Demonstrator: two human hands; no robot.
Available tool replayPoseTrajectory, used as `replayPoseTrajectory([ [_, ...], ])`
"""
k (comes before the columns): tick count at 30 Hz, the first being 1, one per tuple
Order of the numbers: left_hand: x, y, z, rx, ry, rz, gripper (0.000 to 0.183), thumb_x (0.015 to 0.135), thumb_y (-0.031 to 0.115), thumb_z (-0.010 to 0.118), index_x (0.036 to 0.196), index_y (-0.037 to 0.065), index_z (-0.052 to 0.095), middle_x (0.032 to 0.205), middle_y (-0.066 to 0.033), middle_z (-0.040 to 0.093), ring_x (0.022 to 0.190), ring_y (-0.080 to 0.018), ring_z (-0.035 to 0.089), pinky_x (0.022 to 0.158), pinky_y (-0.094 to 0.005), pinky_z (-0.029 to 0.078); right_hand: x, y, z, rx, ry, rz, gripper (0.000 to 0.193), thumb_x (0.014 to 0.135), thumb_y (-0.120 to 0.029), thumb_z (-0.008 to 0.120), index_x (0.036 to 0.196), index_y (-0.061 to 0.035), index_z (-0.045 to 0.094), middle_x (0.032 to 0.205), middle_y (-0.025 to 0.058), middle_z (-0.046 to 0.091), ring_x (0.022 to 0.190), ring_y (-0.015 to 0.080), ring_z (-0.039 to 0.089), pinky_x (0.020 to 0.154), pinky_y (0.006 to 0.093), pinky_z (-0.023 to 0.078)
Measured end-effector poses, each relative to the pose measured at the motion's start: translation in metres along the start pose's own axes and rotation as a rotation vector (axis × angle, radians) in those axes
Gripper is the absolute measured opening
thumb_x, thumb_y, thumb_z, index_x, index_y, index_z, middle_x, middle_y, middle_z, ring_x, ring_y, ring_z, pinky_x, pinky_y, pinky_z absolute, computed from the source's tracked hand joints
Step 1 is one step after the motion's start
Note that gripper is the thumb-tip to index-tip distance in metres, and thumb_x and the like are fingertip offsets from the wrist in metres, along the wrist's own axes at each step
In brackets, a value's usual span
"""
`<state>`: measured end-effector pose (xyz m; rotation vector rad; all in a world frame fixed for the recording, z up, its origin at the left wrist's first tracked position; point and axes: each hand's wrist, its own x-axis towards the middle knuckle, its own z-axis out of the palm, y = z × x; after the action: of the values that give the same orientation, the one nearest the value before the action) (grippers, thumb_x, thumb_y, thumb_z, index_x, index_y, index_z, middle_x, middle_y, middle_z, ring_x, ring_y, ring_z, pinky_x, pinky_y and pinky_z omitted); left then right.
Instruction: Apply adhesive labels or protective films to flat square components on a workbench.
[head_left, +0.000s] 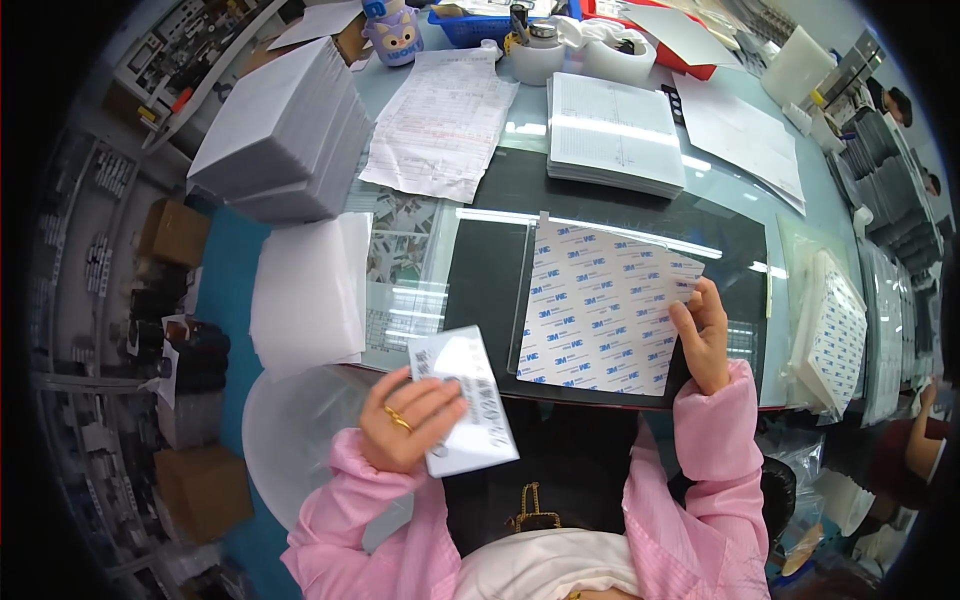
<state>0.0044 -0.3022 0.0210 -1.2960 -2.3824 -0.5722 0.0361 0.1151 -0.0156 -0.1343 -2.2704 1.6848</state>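
Note:
My left hand (pixel 412 417), with a ring on one finger, is closed on a white rectangular card (pixel 468 415) with dark printing. It holds the card tilted, off the table's front edge; the printing is blurred. At the table, my right hand (pixel 703 335) pinches the right edge of a white adhesive-backing sheet (pixel 600 310) patterned with blue print. That sheet lies on a black mat (pixel 480 275), and a narrow clear rim shows along its left side. The tips of my right fingers are partly hidden at the sheet's edge.
Tall stacks of white sheets (pixel 285 130) stand at the left, a lower pile (pixel 310 290) nearer. Beyond the mat lie a white panel stack (pixel 612 130) and a wrinkled paper (pixel 440 120). Bagged blue-patterned sheets (pixel 830 330) lie right. A translucent bin (pixel 290 440) stands below the table's left front.

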Motion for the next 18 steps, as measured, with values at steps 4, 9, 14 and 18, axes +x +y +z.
replayPoseTrajectory([
  [4,0.042,0.025,0.022,-0.152,-0.069,0.184,0.029,0.081,0.014,0.075,0.11,0.014,0.075,0.103,-0.0036,0.069,0.107,-0.022,0.07,0.104,-0.0443,0.053,0.0,-0.002,0.0,0.036,0.0,0.022,0.03,0.101,-0.009,0.062,0.129,-0.0004,0.057,0.098,0.0101,0.075,0.086,0.0122,0.069,0.077,0.0271,0.054],
  [9,0.076,0.033,0.051,-0.203,-0.141,0.239,0.023,0.085,0.012,0.071,0.107,0.007,0.073,0.109,-0.0073,0.072,0.108,-0.0282,0.069,0.099,-0.0415,0.054,-0.001,-0.004,0.0,0.041,-0.008,0.012,0.03,0.101,-0.008,0.064,0.129,0.0006,0.058,0.101,0.0103,0.075,0.089,0.0126,0.069,0.079,0.0275,0.055],
  [14,0.099,0.026,0.07,-0.227,-0.13,0.272,0.023,0.085,0.012,0.07,0.107,0.007,0.073,0.112,-0.0064,0.073,0.111,-0.0278,0.069,0.1,-0.0415,0.054,0.005,-0.008,-0.009,-0.154,-0.034,-0.079,0.024,0.097,-0.012,0.069,0.12,-0.005,0.068,0.127,0.0161,0.066,0.109,0.023,0.067,0.085,0.0328,0.053],
  [18,0.123,0.024,0.087,-0.256,-0.138,0.267,0.024,0.086,0.012,0.07,0.109,0.006,0.072,0.113,-0.0063,0.073,0.112,-0.028,0.069,0.101,-0.0427,0.053,0.02,-0.007,-0.021,-0.681,0.023,-0.288,0.025,0.093,-0.022,0.072,0.115,-0.0104,0.073,0.142,0.0169,0.056,0.13,0.0348,0.053,0.099,0.044,0.044],
])
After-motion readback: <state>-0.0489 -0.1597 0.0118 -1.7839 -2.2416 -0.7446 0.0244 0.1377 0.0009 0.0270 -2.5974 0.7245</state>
